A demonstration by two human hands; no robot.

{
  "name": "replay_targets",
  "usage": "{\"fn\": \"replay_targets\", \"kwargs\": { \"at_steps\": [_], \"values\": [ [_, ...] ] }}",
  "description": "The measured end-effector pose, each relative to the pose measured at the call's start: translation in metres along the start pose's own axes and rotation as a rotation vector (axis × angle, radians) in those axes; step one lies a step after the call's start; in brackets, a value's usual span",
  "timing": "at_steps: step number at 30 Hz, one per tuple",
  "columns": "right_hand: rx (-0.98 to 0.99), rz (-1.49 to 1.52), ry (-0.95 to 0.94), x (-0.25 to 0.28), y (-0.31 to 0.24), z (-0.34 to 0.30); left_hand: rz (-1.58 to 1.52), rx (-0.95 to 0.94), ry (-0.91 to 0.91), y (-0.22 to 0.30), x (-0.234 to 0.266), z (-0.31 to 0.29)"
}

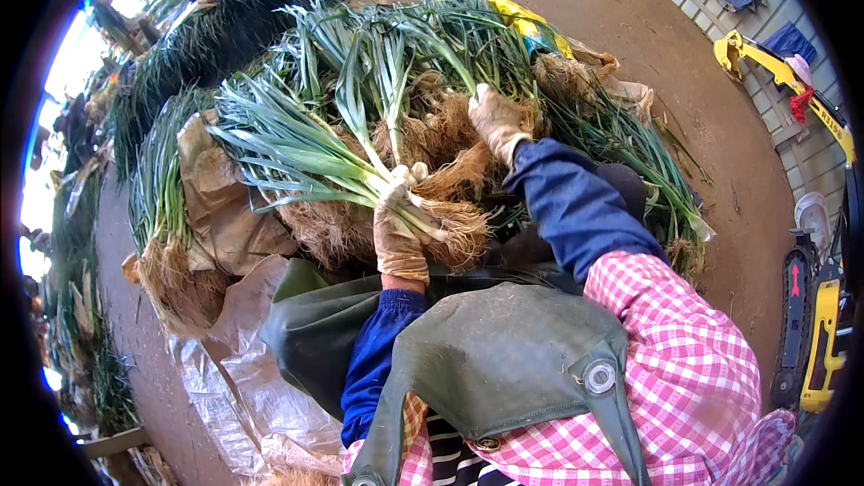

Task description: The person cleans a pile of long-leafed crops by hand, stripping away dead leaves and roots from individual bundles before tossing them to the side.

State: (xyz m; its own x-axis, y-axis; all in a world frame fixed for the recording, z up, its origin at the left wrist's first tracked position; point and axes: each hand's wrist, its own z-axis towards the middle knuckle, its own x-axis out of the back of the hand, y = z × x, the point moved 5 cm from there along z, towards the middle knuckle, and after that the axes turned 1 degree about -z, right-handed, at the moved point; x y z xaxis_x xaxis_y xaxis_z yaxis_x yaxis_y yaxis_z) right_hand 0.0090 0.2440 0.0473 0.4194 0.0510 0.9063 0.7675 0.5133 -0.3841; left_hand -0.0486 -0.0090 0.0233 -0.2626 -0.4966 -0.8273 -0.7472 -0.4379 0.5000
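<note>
My left hand [398, 220], in a tan work glove, is wrapped round the white stems of a bunch of leeks [346, 171]. Their long green leaves fan out to the upper left, and the shaggy brown roots hang to the right of the glove. Farther away and to the right, my gloved right hand [498, 123] is closed round the stem of a single leek [453, 60], whose leaves point up and left. Beneath and beyond both hands lies a heap of loose leeks [387, 63] with tangled roots. The right fingertips are partly hidden.
More leeks lie on brown paper sacks [225, 202] at the left, and a large row [225, 13] is stacked behind. Leeks [621, 139] also lie to the right, by a yellow bag [531, 22]. A yellow machine [821, 346] with a track stands at the right edge. Clear plastic sheeting [234, 396] covers the ground nearby.
</note>
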Motion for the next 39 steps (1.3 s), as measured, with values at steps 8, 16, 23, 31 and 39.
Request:
{"fn": "replay_targets", "kwargs": {
  "at_steps": [8, 16, 23, 31, 39],
  "values": [
    [0.035, 0.627, -0.501, -0.040, -0.064, -0.023, 0.075, 0.070, -0.035, -0.012, 0.006, -0.001],
    [0.352, 0.459, -0.283, -0.016, -0.077, -0.055, 0.065, 0.080, 0.042, -0.026, 0.004, -0.002],
    [0.385, 1.285, -0.786, 0.088, -0.095, -0.115, 0.001, 0.192, -0.060, -0.032, 0.033, 0.010],
    [0.437, -0.096, -0.378, 0.018, -0.113, -0.037, 0.115, 0.157, 0.052, -0.046, 0.011, 0.008],
    [0.418, -0.201, -0.181, -0.003, -0.132, -0.046, 0.063, 0.061, 0.212, -0.045, 0.009, -0.003]
  ]
}}
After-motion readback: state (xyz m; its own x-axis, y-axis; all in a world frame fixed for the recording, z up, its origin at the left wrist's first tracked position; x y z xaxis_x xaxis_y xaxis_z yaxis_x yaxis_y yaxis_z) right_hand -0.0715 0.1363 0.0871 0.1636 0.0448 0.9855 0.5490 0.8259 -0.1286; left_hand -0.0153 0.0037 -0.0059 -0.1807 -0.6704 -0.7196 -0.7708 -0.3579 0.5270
